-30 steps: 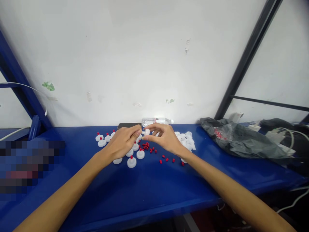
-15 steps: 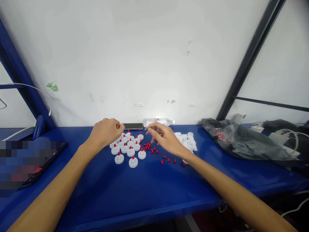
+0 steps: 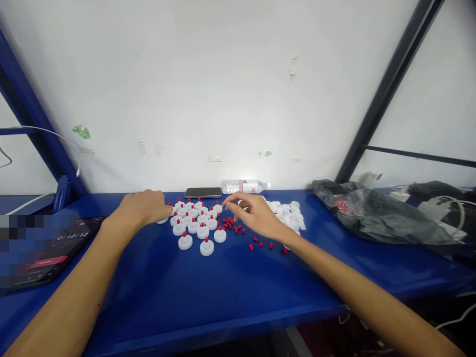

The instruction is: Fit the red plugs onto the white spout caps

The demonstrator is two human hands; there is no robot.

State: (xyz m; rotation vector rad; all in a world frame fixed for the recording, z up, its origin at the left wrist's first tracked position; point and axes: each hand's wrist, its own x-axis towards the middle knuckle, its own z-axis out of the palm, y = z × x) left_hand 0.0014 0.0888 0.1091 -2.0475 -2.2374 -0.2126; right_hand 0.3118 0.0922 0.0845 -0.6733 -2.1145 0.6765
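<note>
At the left edge of the red-tipped caps (image 3: pixel 193 227) on the tabletop (image 3: pixel 230 287), my left hand (image 3: pixel 143 209) is covering part of a white cap (image 3: pixel 162 221); its fingers are hiding their grip, so I can't tell whether they are pinching or resting. My right hand (image 3: pixel 257 213) is hovering near the red bits (image 3: pixel 227 222), fingers loosely parted, holding nothing that shows. I'm judging that a flat base and a light touch are mattering most, since bumping the other caps could be tipping them.

Left hand (image 3: pixel 139 210) and right hand (image 3: pixel 255 212) are bare, forearms (image 3: pixel 355 282) slender and bare too
</note>
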